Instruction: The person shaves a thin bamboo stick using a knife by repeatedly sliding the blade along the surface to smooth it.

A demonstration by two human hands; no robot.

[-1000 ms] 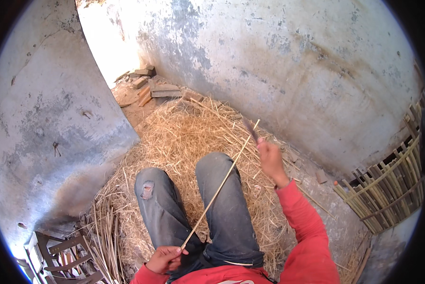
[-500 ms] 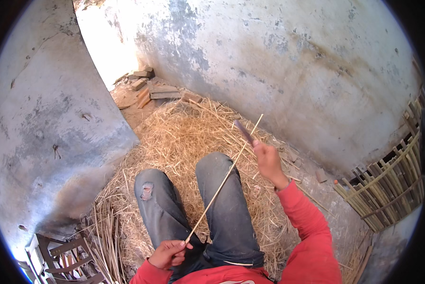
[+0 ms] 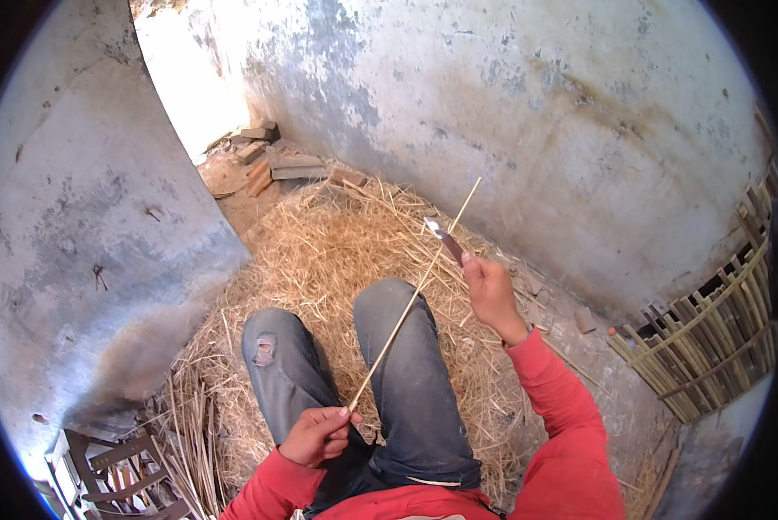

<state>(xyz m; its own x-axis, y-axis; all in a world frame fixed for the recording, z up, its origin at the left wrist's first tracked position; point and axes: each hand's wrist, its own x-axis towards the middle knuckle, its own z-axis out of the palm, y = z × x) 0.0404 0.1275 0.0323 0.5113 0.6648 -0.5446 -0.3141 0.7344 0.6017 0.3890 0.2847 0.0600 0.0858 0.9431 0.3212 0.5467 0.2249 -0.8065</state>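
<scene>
My left hand (image 3: 321, 435) pinches the near end of a long, thin, pale stick (image 3: 395, 332), low between my thighs. The stick slants up and away to the right, passing over my right knee. Around the handle of a knife (image 3: 447, 240) my right hand (image 3: 491, 296) is closed, out beyond that knee. The knife's blade points up and left and crosses the stick in the view; whether it touches cannot be told. Bright light glints off the blade tip.
Pale shavings (image 3: 319, 234) cover the ground about my legs. Long strips (image 3: 194, 442) lie at the left, beside a dark slatted frame (image 3: 129, 472). Bricks (image 3: 298, 166) are piled by the bright doorway. A slatted bamboo fence (image 3: 709, 347) stands at the right against the wall (image 3: 527, 130).
My left hand has moved up slightly, pushing the stick farther out past the knife. The right hand stays almost in place, with the blade turned so that it now catches light.
</scene>
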